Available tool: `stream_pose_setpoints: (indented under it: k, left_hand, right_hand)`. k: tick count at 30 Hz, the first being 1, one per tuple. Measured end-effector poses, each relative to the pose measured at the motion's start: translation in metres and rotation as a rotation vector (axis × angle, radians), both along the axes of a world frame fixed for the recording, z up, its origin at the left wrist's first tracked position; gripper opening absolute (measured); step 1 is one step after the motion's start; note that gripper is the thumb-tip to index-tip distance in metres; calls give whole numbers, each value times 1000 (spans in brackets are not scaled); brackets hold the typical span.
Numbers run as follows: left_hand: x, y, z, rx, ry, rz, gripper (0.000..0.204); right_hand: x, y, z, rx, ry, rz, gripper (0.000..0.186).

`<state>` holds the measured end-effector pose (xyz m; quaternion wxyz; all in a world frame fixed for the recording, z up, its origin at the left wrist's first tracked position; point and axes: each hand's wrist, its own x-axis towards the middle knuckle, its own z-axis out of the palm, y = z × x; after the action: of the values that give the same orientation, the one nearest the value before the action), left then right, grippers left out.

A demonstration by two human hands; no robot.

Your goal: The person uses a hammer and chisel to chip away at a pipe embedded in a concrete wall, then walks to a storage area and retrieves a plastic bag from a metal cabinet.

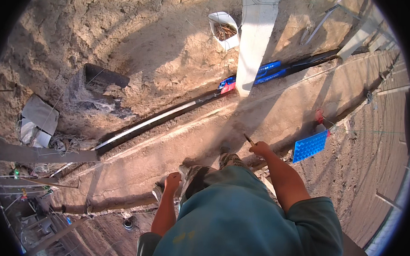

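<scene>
Teal T-shirt fabric fills the near view, with camouflage trousers and a shoe showing beyond its hem. At the person's left, the left hand has its grip curled into a fist beside the trousers; whether anything is inside cannot be told. Farther forward, the right hand has its grip closed around a slim dark-tipped tool, which juts up and slightly left from the fingers, above the packed dirt path. Right of that hand, well apart from it, a blue dimpled tray sits tilted at the path's edge. Across the path, a pale strip runs along a narrow trench, and blue packages lie beside a pale concrete post. Beyond, on rough soil, stands a white container holding brown stick-like pieces.
</scene>
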<state>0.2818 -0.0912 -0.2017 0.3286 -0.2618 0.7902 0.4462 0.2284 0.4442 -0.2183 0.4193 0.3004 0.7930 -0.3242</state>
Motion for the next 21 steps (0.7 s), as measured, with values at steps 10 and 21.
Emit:
stream_pose_setpoints:
  k: [10, 21]
  left_hand:
    - [103, -91, -28, -6, 21, 239, 46]
    - [195, -272, -56, 40, 221, 169, 30]
  right_hand:
    - [-4, -93, 21, 33, -187, 64, 42]
    - [-23, -333, 39, 26, -56, 498, 38]
